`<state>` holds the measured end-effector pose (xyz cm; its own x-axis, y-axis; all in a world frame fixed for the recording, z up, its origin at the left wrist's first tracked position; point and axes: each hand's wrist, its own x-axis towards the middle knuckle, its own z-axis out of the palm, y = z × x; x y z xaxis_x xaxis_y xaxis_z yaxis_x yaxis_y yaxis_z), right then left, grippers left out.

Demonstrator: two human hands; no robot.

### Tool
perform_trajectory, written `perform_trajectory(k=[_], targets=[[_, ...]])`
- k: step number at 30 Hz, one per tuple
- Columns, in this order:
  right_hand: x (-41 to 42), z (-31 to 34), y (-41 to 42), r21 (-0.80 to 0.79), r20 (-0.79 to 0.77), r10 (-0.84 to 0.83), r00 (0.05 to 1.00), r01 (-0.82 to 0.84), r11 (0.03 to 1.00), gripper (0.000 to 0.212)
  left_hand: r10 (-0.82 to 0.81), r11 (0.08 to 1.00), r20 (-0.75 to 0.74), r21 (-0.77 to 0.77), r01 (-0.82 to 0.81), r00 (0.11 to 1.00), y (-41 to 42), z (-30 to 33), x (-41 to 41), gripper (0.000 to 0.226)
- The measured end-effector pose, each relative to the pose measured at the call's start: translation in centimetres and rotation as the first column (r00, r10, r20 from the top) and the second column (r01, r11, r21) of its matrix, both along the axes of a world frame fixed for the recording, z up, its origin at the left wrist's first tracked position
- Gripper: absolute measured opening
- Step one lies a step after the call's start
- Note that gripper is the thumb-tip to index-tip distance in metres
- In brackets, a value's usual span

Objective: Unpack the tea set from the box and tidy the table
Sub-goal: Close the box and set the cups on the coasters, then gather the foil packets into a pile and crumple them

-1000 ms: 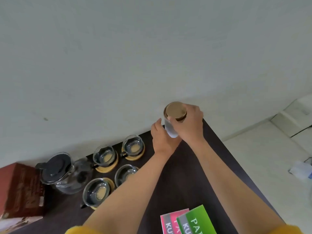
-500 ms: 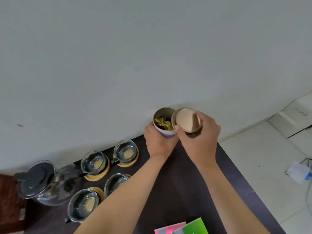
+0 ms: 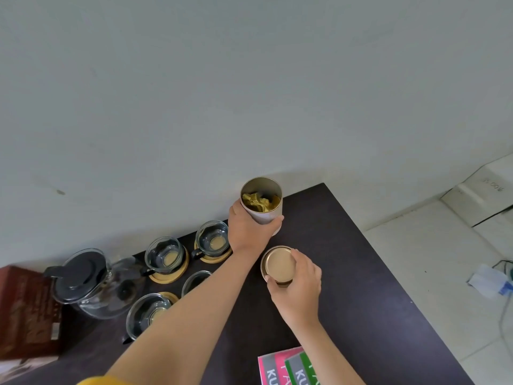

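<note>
Gripping open tin [image 3: 265, 215] left hand [image 3: 248, 232], right hand [image 3: 298, 284] holding lid [image 3: 279, 264]

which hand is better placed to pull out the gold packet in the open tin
Right. The left hand grips the tin, steadying it; the right hand only holds the lid and could set it down first.

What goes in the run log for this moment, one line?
left hand: holds open tea canister | right hand: holds lid | table: four cups, teapot

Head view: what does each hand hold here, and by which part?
The left hand holds the open tea canister round its side wall. The right hand holds the round lid, fingers curled round its rim.
</note>
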<state>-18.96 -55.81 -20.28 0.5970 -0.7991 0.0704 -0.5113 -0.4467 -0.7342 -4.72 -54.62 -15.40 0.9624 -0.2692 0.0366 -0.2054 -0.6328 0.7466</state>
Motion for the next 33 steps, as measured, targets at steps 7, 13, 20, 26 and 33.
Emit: perform_trajectory(k=[7,13,20,26,33], targets=[[0.5,-1.1,0.3,0.011,-0.011,0.025,1.0,-0.025,1.0,0.078,-0.006,1.0,-0.016,-0.017,0.006,1.0,-0.2,-0.2,-0.3,0.098],[-0.1,-0.8,0.6,-0.014,-0.024,0.039,0.999,-0.039,0.999,0.089,0.034,0.999,-0.111,-0.019,-0.036,0.993,0.4,0.3,-1.6,0.115],[-1.9,2.5,3.1,0.048,0.063,0.045,0.997,-0.048,0.998,0.08,0.034,0.999,-0.103,-0.026,-0.037,0.994,5.8,2.4,-6.1,0.099],[-5.4,5.1,9.7,0.02,0.107,0.143,0.984,-0.145,0.989,0.073,0.141,0.985,-0.058,-0.093,-0.146,0.988,15.4,3.5,-11.5,0.074],[-10.3,6.9,20.9,0.006,0.003,0.28,0.96,-0.28,0.96,0.07,0.254,0.962,-0.042,-0.096,-0.257,0.966,29.4,2.9,-17.3,0.067]])
